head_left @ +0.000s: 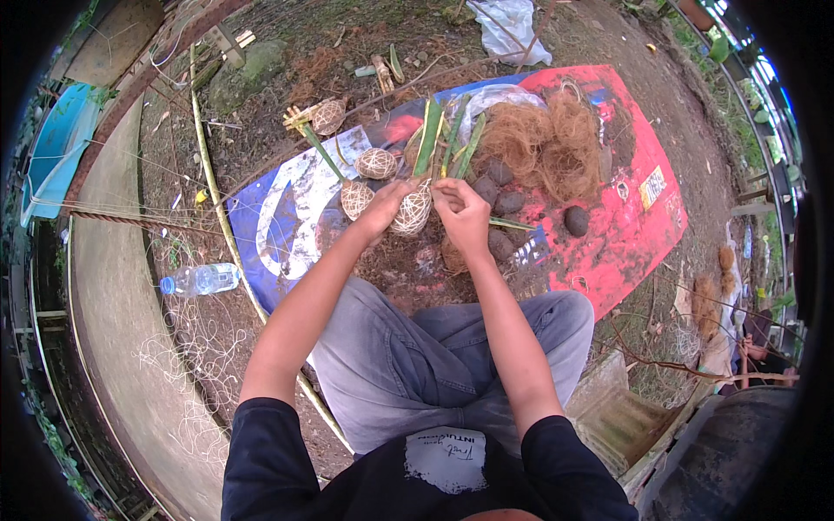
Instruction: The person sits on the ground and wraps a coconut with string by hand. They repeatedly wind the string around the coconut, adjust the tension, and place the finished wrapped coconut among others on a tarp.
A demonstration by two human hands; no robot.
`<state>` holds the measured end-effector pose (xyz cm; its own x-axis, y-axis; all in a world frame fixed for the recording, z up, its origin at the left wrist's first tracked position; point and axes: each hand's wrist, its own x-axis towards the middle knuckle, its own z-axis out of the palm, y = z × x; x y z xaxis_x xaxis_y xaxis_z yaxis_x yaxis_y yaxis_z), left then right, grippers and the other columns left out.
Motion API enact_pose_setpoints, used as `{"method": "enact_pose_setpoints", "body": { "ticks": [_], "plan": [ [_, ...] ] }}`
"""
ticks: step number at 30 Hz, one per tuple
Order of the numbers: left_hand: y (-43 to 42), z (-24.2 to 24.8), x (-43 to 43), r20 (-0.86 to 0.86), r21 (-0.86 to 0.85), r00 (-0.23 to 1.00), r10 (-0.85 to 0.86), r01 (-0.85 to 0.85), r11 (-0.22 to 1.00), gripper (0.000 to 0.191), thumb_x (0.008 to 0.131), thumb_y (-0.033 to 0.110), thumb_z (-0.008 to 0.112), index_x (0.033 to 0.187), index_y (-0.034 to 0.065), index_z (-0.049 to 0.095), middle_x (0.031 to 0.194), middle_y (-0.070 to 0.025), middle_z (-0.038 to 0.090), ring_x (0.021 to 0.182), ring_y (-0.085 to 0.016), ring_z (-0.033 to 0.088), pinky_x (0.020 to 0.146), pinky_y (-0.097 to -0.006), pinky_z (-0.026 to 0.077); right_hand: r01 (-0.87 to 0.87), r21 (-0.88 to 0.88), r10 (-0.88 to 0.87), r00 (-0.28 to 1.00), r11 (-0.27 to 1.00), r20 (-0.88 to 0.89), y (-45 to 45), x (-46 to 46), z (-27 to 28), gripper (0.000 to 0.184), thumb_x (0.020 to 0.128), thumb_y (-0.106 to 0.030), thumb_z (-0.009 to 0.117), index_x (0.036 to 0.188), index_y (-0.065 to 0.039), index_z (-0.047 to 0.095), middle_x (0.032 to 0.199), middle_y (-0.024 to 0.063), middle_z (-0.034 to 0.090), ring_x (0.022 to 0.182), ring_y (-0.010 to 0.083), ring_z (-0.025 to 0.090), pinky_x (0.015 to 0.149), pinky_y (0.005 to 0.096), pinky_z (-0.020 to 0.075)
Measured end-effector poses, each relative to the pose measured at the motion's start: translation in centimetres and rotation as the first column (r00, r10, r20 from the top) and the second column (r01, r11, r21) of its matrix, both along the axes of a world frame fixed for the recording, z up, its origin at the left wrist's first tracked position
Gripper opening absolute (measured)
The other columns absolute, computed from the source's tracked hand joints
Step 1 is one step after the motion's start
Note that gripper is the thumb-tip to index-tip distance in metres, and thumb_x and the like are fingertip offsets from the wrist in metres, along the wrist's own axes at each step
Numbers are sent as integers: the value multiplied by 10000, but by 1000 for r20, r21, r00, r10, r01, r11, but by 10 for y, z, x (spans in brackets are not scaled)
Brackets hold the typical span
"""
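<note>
My left hand [384, 207] grips the upper left side of a string-wrapped fibre ball [413, 212] with a cut green leaf strip [429, 137] rising behind it. At the ball's upper right, my right hand [461, 210] has thumb and index finger pinched together, seemingly on thin string. Left of my left hand lies another wrapped ball [356, 198] with a green stalk, and above it a third wrapped ball [376, 163]. Several dark round soil balls [485, 189] lie beyond my right hand, beside a heap of brown coconut fibre [521, 133]. More green strips [470, 146] lie behind my hands.
A blue and red printed sheet [638, 241] covers the ground before me. At the left are a plastic bottle [201, 280], tangled string [195, 365] and a long thin pole [212, 163]. Another wrapped ball [328, 117] lies past the sheet, and a plastic bag [515, 29] farther off.
</note>
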<state>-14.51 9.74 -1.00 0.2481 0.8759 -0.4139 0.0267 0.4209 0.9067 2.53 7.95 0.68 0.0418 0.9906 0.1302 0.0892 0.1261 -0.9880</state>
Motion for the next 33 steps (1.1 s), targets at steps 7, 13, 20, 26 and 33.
{"method": "enact_pose_setpoints", "body": {
  "ticks": [7,13,20,26,33],
  "plan": [
    [-2,2,-1,-12,35,1000,25,-24,999,583,945,479,479,1380,92,507,1381,-134,473,1319,-251,391,1116,-405,257,-67,173,31,979,983,201,-3,0,13,174,843,-38,678,1008,11,660,911,115,710,811,181,702,691,289,553],
    [-6,15,4,-55,-8,998,16,-17,1000,580,950,467,472,1406,109,486,1419,-147,440,1341,-246,372,1125,-405,252,-89,271,-12,936,958,352,4,1,1,124,887,-53,636,980,28,633,940,144,664,861,277,664,737,365,518],
    [1,-8,-3,78,-84,997,14,-8,996,618,925,470,501,1394,68,484,1423,-151,443,1337,-268,384,1110,-396,280,-4,-87,-11,985,996,-171,8,-8,-30,182,963,-106,572,1089,17,619,1094,62,618,966,136,616,780,285,515],
    [3,-12,-3,-23,-3,999,44,-44,999,604,958,440,481,1440,81,425,1434,-143,434,1318,-244,398,1096,-401,298,36,-131,-49,994,991,-99,-10,-22,-23,258,940,-130,625,1138,36,638,1099,79,630,999,135,615,862,272,502],
    [1,-15,2,-130,-27,978,166,-171,985,696,909,506,567,1330,-33,439,1322,-212,483,1262,-274,431,1059,-406,319,119,-65,-125,987,991,-100,-14,-41,-46,325,901,-143,667,1177,24,626,1194,132,609,1108,214,593,946,318,460]
  ]
}}
